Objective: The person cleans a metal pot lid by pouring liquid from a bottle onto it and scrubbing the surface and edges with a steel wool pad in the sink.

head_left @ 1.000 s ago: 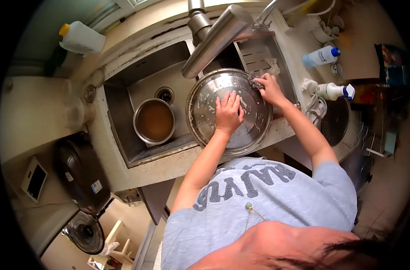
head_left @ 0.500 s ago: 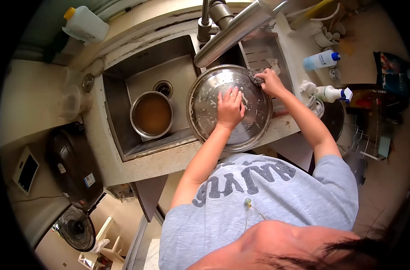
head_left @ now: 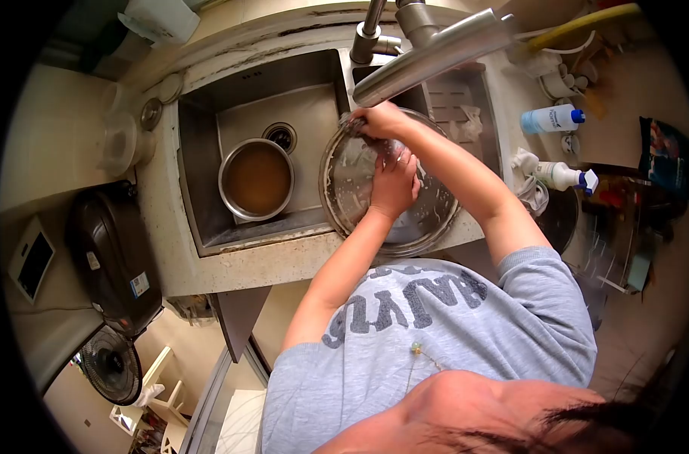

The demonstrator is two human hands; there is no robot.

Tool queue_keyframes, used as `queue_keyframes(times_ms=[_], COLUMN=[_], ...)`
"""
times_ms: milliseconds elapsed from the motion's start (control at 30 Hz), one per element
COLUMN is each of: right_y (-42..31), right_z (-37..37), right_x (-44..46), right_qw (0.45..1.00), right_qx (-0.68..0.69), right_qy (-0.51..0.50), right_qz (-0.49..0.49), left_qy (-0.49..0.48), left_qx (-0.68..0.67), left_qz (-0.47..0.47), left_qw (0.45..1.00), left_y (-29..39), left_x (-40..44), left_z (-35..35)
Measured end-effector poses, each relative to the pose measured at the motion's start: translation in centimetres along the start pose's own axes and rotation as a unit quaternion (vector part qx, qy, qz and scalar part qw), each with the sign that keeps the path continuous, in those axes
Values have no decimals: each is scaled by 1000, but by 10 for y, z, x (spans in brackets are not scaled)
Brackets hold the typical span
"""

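A large round metal lid [head_left: 428,216] with foamy streaks lies over the right part of the sink and its front edge. My left hand [head_left: 394,184] rests on the middle of the lid, its fingers stretched out and partly hidden by my right forearm. At the lid's upper left rim, my right hand [head_left: 378,121] is closed on a grey scrubber [head_left: 352,125]. Brownish liquid fills a round metal pot [head_left: 256,180] in the left basin [head_left: 314,106], beside the drain [head_left: 280,137].
A metal faucet [head_left: 435,59] reaches over the sink above my right hand. On the right counter are a blue-capped bottle [head_left: 549,119], a spray bottle [head_left: 560,175] and a cloth [head_left: 534,195]. Clear containers [head_left: 120,144] stand at the left.
My right hand has moved with the scrubber from the lid's upper right rim to its upper left rim, its forearm now crossing the lid. My left hand stays on the lid. The camera view has shifted.
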State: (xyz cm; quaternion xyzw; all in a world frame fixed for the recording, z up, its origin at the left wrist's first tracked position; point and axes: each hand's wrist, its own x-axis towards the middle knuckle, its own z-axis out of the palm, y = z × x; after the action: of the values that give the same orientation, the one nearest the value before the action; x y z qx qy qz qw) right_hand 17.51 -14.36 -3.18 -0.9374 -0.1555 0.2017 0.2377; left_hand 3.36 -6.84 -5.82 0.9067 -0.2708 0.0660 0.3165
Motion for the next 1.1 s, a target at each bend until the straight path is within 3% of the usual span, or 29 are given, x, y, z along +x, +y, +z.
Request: queue_keyframes(times_ms=[33,100,233,367,433,500,567,633,833,900,1033,1100], right_y=[10,52,98,104,89,68,38,16,37,54,51,55], right_z=[-8,-17,-8,18,24,34,57,85,60,48,18,13], right_x=[-6,-29,-124,-214,-242,-259,-269,-274,-249,-224,-190,-207], right_qw=[998,988,959,931,901,871,873,887,888,896,894,906], right_qx=[-21,-58,2,125,222,235,131,30,50,11,6,25], right_qy=[22,92,198,197,247,307,304,358,265,301,256,162], right_qz=[63,107,201,279,281,303,358,289,373,328,368,391], left_qy=[41,31,28,31,28,24,19,24,18,20,16,18], left_qx=[-9,-2,6,10,6,29,24,22,19,19,26,30], left_qz=[-1,-8,-1,1,8,8,9,7,10,9,8,11], left_qw=[999,999,1000,999,1000,999,999,999,1000,1000,999,999], left_y=[1,2,0,0,0,0,1,1,1,1,4,2], left_x=[0,2,1,2,3,2,3,3,4,6,3,7], left_z=[0,-1,5,4,3,3,0,0,-2,-2,-4,-5])
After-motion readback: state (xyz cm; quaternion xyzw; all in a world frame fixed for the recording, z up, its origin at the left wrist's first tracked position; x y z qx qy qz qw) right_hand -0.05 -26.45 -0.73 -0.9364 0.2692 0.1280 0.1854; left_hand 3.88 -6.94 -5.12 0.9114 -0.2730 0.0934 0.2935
